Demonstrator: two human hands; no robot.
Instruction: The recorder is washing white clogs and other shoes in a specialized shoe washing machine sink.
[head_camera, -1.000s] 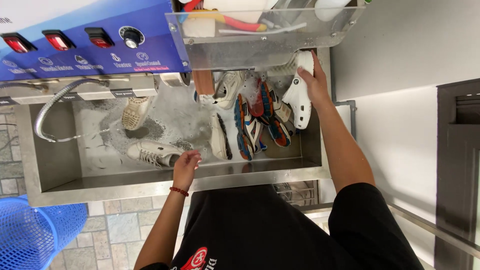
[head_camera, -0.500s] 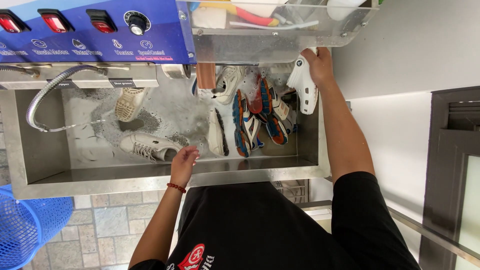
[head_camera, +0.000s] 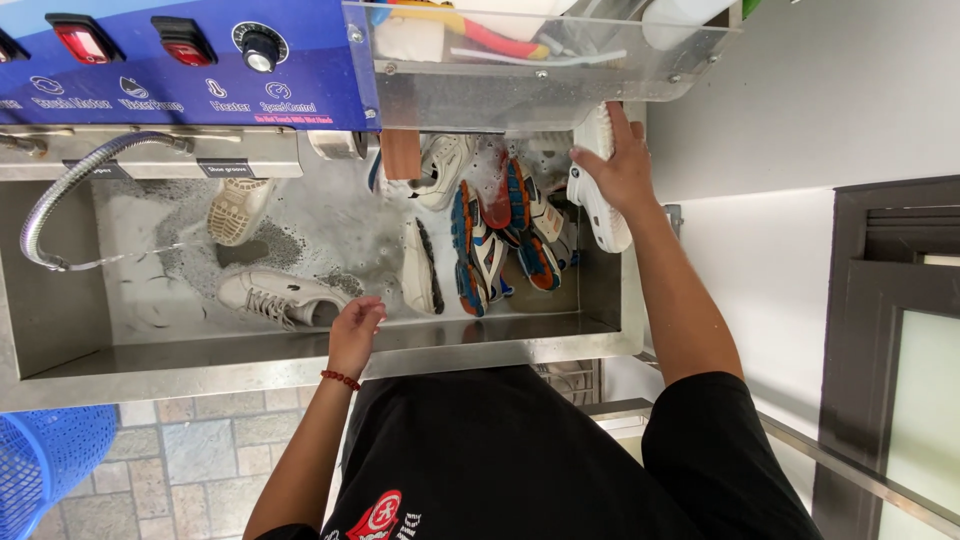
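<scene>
My right hand (head_camera: 622, 170) grips a white clog-style shoe (head_camera: 598, 208) at the right end of a steel wash sink (head_camera: 300, 355), just under a clear plastic shelf. My left hand (head_camera: 354, 328) rests over the sink's front rim, fingers loosely curled, next to the heel of a white lace-up sneaker (head_camera: 275, 297) lying on its side in soapy water. Between my hands lie a white shoe (head_camera: 421, 268) standing on edge and a heap of blue, orange and white sneakers (head_camera: 495, 235).
A beige shoe (head_camera: 235, 207) hangs sole out at the sink's back wall. A flexible metal hose (head_camera: 60, 205) curves at the left. A blue control panel (head_camera: 190, 60) with switches and a knob sits above. A blue basket (head_camera: 40, 465) stands on the tiled floor.
The view has shifted and come closer. My right hand has kept its hold on the white clog near the shelf. My left hand has stayed by the white sneaker's heel.
</scene>
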